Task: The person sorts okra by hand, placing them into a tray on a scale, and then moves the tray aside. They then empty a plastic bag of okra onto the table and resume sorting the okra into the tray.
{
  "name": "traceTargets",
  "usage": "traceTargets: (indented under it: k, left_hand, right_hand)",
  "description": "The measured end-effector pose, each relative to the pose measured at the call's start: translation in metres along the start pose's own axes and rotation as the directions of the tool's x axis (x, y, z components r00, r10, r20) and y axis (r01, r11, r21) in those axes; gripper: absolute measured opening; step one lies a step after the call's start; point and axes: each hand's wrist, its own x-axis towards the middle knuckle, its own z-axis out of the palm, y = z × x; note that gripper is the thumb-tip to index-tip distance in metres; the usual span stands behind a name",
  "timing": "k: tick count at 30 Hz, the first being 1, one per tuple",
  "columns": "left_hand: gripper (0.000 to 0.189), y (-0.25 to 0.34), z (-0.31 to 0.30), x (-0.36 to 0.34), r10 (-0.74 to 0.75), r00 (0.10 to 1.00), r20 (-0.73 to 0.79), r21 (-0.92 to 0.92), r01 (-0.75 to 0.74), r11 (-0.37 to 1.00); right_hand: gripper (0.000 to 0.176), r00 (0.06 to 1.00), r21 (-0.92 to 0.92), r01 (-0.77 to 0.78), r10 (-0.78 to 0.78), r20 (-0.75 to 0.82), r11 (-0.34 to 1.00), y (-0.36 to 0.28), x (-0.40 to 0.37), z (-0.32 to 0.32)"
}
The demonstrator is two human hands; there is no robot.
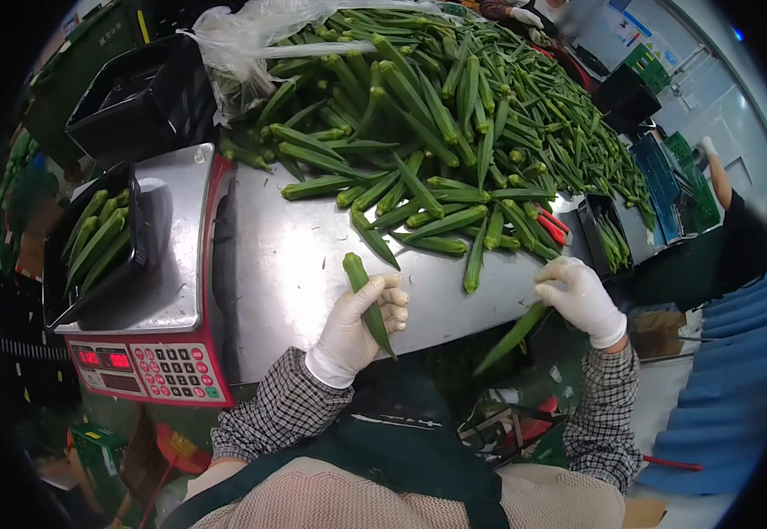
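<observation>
Both my hands wear white gloves. My left hand point(341, 333), over the front edge of the metal table, is closed around an okra pod point(355, 271) with its stem end up. To the right, my right hand point(584, 301) pinches the upper end of another okra pod point(509, 342), which slants down to the left in front of the table edge. Just ahead of both hands lies a large heap of okra point(454, 97), spread over the table point(286, 256). Near my right hand, a red-handled tool point(554, 227) lies partly covered by the pods.
At the left, a scale point(172, 220) with a lit red display bears a black tray point(141, 234) of okra. Black trays point(141, 110) and a clear plastic bag point(251, 35) are behind it. Another black okra tray point(591, 234) sits at right. Other people point(723, 247) stand nearby.
</observation>
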Motion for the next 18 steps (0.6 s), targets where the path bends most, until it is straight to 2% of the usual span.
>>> traceTargets:
  k: [2, 3, 4, 5, 8, 11, 12, 13, 15, 16, 18]
  left_hand:
    - [0.028, -0.002, 0.004, 0.005, -0.015, 1.000, 0.025, -0.008, 0.015, 1.000]
    - [0.028, -0.005, 0.003, 0.007, -0.024, 0.999, 0.033, -0.014, 0.025, 1.000]
    - [0.027, -0.007, 0.002, 0.007, -0.033, 0.999, 0.035, -0.019, 0.033, 0.999]
    - [0.027, -0.007, 0.003, 0.007, -0.038, 0.999, 0.036, -0.005, 0.038, 0.999]
    - [0.028, -0.007, 0.004, 0.006, -0.045, 0.998, 0.044, 0.010, 0.045, 0.999]
    - [0.028, -0.006, 0.004, 0.005, -0.021, 0.999, 0.034, 0.013, 0.020, 1.000]
    - [0.028, -0.006, 0.004, 0.005, -0.017, 0.999, 0.029, 0.010, 0.017, 1.000]
    - [0.029, -0.006, 0.004, 0.005, -0.021, 0.999, 0.025, 0.010, 0.020, 1.000]
    - [0.029, -0.007, 0.005, 0.006, -0.032, 0.999, 0.042, -0.002, 0.032, 0.999]
    - [0.029, -0.008, 0.004, 0.006, -0.035, 0.998, 0.057, -0.013, 0.036, 0.999]
    - [0.030, -0.008, 0.002, 0.006, -0.042, 0.996, 0.075, -0.030, 0.044, 0.999]
  right_hand:
    - [0.019, 0.972, -0.007, 0.007, -0.008, -0.235, 1.000, -0.002, 0.000, 0.017]
    - [0.023, 0.963, -0.077, 0.014, -0.035, -0.266, 0.997, -0.002, 0.006, 0.028]
    - [0.026, 0.935, -0.196, 0.077, -0.139, -0.327, 0.978, -0.001, 0.018, 0.041]
    - [0.029, 0.895, -0.313, 0.128, -0.246, -0.372, 0.941, 0.000, 0.030, 0.052]
    - [0.032, 0.819, -0.463, 0.253, -0.443, -0.366, 0.850, 0.006, 0.062, 0.067]
    - [0.030, 0.804, -0.034, 0.312, -0.283, -0.523, 0.949, -0.013, 0.063, 0.035]
    - [0.027, 0.799, 0.223, 0.307, -0.123, -0.588, 0.925, -0.020, 0.059, 0.024]
    - [0.025, 0.851, 0.511, 0.250, 0.065, -0.521, 0.823, -0.033, 0.051, 0.007]
    - [0.027, 0.903, 0.731, 0.162, 0.199, -0.380, 0.663, -0.026, 0.045, -0.017]
    - [0.031, 0.916, 0.789, 0.198, 0.176, -0.360, 0.582, -0.016, 0.046, -0.015]
    - [0.032, 0.955, 0.915, 0.172, 0.164, -0.246, 0.366, -0.006, 0.045, -0.006]
